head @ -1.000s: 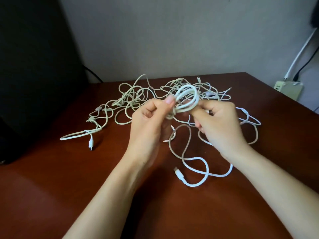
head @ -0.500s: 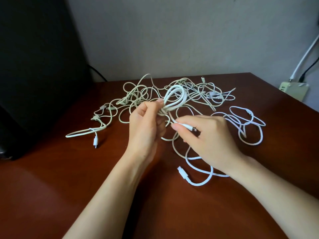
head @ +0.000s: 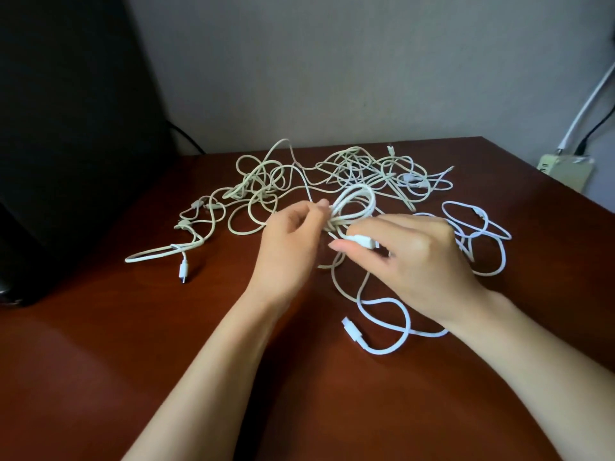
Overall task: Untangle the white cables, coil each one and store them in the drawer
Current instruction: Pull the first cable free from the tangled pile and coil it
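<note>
White coil point(head: 356, 189) pinched in left hand point(head: 289, 241), plug point(head: 362, 240) between right hand point(head: 419, 257) fingers point(head: 346, 246)

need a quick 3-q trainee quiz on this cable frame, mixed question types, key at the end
1. Multiple choice: the right hand pinches A) a white connector B) a pen C) nothing.
2. True or false: every cable on the table is already coiled.
3. Fill in: the left hand grips a small ___ of white cable.
Key: 1 A; 2 false, a loose tangle lies behind the hands; 3 coil.
</note>
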Demonstrator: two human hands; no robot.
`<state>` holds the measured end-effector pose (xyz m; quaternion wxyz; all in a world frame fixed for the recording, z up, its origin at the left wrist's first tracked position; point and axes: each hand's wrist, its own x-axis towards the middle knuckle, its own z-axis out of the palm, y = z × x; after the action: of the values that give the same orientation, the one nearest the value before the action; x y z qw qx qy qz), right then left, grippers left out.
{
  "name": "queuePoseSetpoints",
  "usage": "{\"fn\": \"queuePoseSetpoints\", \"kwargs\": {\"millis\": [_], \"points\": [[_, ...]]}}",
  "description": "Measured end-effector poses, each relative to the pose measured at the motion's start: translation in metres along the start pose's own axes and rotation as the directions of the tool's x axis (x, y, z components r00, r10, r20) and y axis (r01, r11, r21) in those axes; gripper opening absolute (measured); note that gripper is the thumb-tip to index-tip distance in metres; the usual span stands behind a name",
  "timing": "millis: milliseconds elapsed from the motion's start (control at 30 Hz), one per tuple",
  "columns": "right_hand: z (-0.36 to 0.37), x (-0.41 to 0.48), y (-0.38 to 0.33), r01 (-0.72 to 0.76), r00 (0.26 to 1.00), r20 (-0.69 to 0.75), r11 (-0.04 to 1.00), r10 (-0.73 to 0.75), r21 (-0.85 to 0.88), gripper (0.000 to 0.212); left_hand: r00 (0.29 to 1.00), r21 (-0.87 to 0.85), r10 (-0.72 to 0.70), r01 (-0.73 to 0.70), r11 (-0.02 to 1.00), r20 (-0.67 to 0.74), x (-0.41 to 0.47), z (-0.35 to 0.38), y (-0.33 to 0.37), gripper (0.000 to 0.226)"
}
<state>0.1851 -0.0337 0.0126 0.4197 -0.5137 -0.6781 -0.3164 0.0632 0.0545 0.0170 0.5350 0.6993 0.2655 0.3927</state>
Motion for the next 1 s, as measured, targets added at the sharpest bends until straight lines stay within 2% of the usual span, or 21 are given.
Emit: {"fn": "queuePoseSetpoints", "kwargs": {"millis": [67, 200, 300, 467, 600, 667, 767, 867, 933, 1000], "points": [[-0.001, 0.000, -0.001, -0.013, 0.999, -0.030, 1.000, 0.014, 0.006, 0.026, 0.995, 0.158, 0.098, -0.101, 0.982, 0.027, -0.002, 0.000, -0.002, 0.038], [-0.004, 0.002, -0.003, -0.074, 0.994, -0.076, 0.996, 0.077, 0.040, 0.019, 0.979, 0.221, 0.183, -0.199, 0.955, 0.092, -0.005, 0.000, 0.004, 0.034], [-0.006, 0.004, 0.000, -0.108, 0.991, -0.071, 0.992, 0.113, 0.066, 0.015, 0.955, 0.353, 0.250, -0.291, 0.889, 0.158, -0.004, -0.001, 0.001, 0.036], [-0.007, 0.005, 0.004, -0.253, 0.964, -0.051, 0.957, 0.262, 0.145, 0.019, 0.931, 0.429, 0.255, -0.348, 0.833, 0.261, -0.008, 0.004, 0.002, 0.037], [-0.007, 0.006, 0.005, -0.296, 0.952, -0.016, 0.936, 0.305, 0.193, 0.016, 0.920, 0.445, 0.249, -0.368, 0.816, 0.304, -0.008, 0.001, 0.002, 0.021], [-0.008, 0.007, 0.006, -0.323, 0.944, 0.003, 0.925, 0.329, 0.202, 0.018, 0.915, 0.461, 0.234, -0.371, 0.806, 0.328, -0.009, 0.000, 0.006, 0.022], [-0.009, 0.008, 0.008, -0.361, 0.930, 0.005, 0.908, 0.369, 0.212, 0.017, 0.919, 0.342, 0.184, -0.308, 0.888, 0.350, -0.009, 0.001, 0.005, 0.028], [-0.011, 0.009, 0.010, -0.415, 0.903, -0.018, 0.882, 0.429, 0.221, 0.015, 0.930, 0.057, 0.042, -0.067, 0.996, 0.365, -0.008, 0.002, 0.002, 0.038], [-0.013, 0.010, 0.012, -0.447, 0.883, -0.045, 0.866, 0.468, 0.223, 0.014, 0.907, -0.066, 0.014, 0.015, 0.998, 0.422, -0.007, 0.002, 0.001, 0.038], [-0.015, 0.010, 0.014, -0.469, 0.868, -0.067, 0.856, 0.492, 0.216, 0.013, 0.876, -0.084, 0.027, 0.015, 0.996, 0.482, -0.006, -0.001, 0.003, 0.041]]}}
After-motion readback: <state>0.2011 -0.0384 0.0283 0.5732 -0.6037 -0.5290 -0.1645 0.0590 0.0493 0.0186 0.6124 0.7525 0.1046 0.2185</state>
